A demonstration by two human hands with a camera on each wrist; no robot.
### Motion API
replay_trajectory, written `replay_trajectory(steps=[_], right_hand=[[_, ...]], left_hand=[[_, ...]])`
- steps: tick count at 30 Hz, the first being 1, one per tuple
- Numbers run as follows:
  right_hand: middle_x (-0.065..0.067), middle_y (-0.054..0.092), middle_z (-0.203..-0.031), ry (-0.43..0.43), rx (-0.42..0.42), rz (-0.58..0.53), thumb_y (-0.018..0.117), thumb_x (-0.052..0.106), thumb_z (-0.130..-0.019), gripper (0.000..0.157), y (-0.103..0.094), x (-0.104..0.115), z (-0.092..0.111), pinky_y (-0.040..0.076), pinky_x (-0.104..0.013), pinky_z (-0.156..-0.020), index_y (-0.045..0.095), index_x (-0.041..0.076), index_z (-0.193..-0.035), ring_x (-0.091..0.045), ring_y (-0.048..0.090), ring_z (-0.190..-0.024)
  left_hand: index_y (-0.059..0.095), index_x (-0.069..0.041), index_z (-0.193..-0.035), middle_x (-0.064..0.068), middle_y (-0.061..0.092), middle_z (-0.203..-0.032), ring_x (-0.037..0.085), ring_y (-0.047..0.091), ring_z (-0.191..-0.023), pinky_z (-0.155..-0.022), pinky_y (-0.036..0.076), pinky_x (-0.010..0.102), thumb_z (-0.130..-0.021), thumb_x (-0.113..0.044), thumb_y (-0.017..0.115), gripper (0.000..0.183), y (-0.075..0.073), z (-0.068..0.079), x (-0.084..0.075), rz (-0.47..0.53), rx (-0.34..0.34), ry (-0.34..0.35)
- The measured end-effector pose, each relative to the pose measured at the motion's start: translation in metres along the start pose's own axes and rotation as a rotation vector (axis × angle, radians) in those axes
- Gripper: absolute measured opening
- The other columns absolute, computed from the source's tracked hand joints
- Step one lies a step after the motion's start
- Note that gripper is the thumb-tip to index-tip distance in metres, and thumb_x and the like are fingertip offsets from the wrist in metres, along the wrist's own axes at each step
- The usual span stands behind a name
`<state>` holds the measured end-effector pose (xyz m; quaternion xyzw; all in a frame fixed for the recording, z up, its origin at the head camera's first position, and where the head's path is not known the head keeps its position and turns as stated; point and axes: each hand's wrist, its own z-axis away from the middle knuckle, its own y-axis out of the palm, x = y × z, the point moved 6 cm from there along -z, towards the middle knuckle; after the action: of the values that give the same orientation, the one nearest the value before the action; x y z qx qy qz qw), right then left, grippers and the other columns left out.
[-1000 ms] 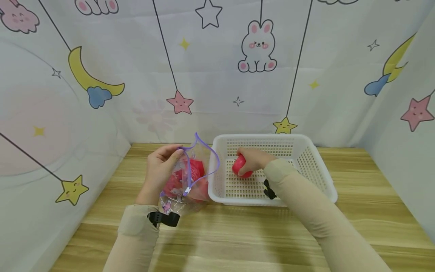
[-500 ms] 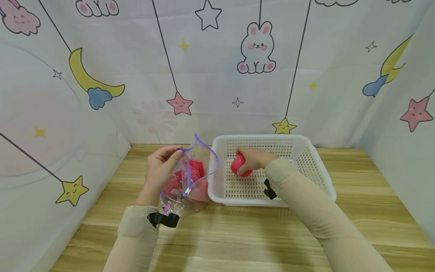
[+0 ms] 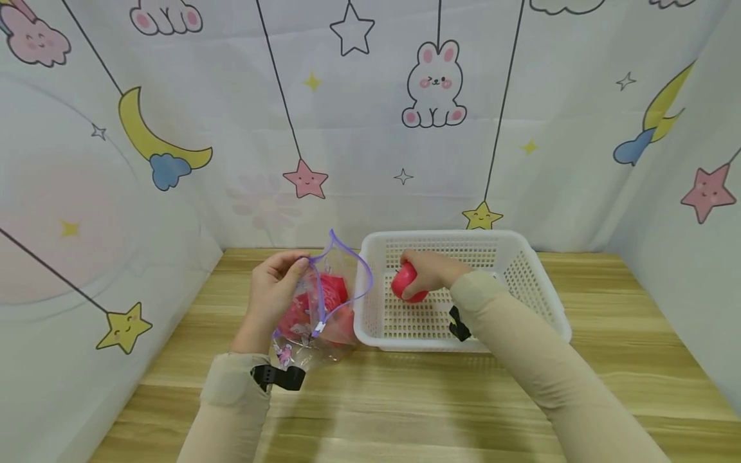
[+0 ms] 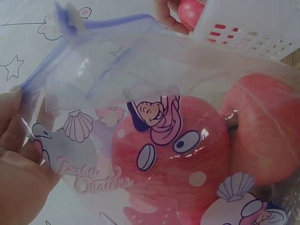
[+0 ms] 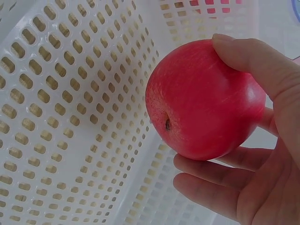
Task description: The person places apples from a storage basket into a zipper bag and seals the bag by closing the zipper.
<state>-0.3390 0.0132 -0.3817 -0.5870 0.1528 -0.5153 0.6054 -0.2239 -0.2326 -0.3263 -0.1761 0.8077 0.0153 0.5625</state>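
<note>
My left hand (image 3: 276, 283) pinches the purple zip edge of a clear zip bag (image 3: 295, 350), printed with cartoon shells and lettering. The bag's mouth gapes toward the basket, its white slider hanging low at the front. Inside lie red apples (image 4: 173, 159), seen through the plastic in the left wrist view. My right hand (image 3: 431, 270) grips a red apple (image 5: 201, 101) between thumb and fingers. This apple is at the left part of a white plastic basket (image 3: 463, 344), within its walls. The right wrist view shows the apple's blossom end facing the camera.
The basket, with slotted walls and floor, stands right beside the bag on a wood-grain table (image 3: 393, 405). Its left rim rises between the bag and my right hand. A white curtain (image 3: 370, 141) with stars, moons and a rabbit hangs behind and along both sides.
The right hand with the apple has shifted very slightly left inside the basket. The left hand keeps its pinch on the bag. The whole head view has drifted down a little.
</note>
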Motion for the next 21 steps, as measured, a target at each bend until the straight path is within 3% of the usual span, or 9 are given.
replay_trajectory(steps=[21], right_hand=[[-0.01,0.057,-0.122,-0.016,0.001,-0.036,0.078,0.031,-0.076,0.071,-0.0027,-0.0023,0.0024,0.053,-0.037,-0.086,0.042,0.015,-0.135,-0.025,0.056,-0.109]], left_hand=[[0.066,0.007,-0.102,-0.017,0.064,-0.081,0.0,0.057,-0.073,-0.068,0.05,0.012,-0.092,-0.01,0.061,0.021,0.0033,0.0,-0.0016,-0.008,-0.006,0.021]])
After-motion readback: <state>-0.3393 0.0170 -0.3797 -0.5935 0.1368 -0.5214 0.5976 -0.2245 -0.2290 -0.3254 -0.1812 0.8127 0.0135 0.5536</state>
